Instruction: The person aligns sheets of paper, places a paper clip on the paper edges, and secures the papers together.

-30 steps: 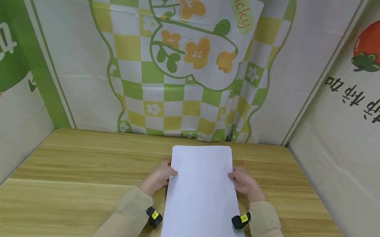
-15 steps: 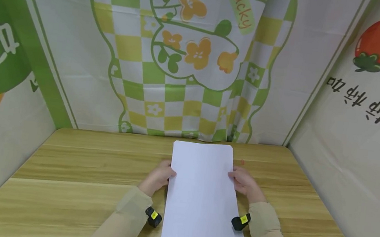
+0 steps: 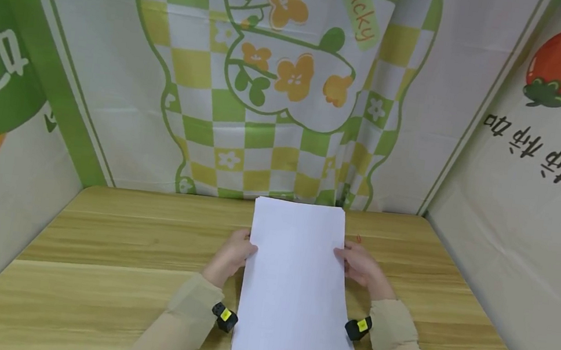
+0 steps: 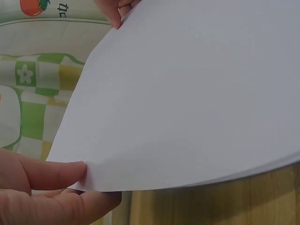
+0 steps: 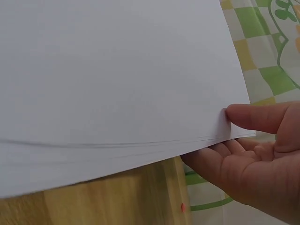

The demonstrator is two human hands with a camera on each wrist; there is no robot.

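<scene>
A stack of white paper [image 3: 293, 287] is held between both hands above the table, its long sides running away from me. My left hand [image 3: 236, 251] pinches the left edge toward the far end, thumb on top and fingers underneath. On the opposite edge, my right hand [image 3: 361, 265] pinches the stack the same way. In the right wrist view the sheets [image 5: 117, 84] fan slightly apart along their side, and the right thumb presses the top sheet. The left wrist view shows the paper [image 4: 178, 93] bowing a little, with the left thumb on its corner area.
The wooden table [image 3: 120, 243] extends to both sides of the paper. A small red object [image 3: 359, 239] lies beyond the right hand near the far edge. A green-and-yellow checked curtain [image 3: 282, 158] hangs directly behind the table, and printed cloth walls stand left and right.
Both hands have raised the paper stack slightly and shifted it a little away from me. The sheets at the near right corner look more closely lined up than before.
</scene>
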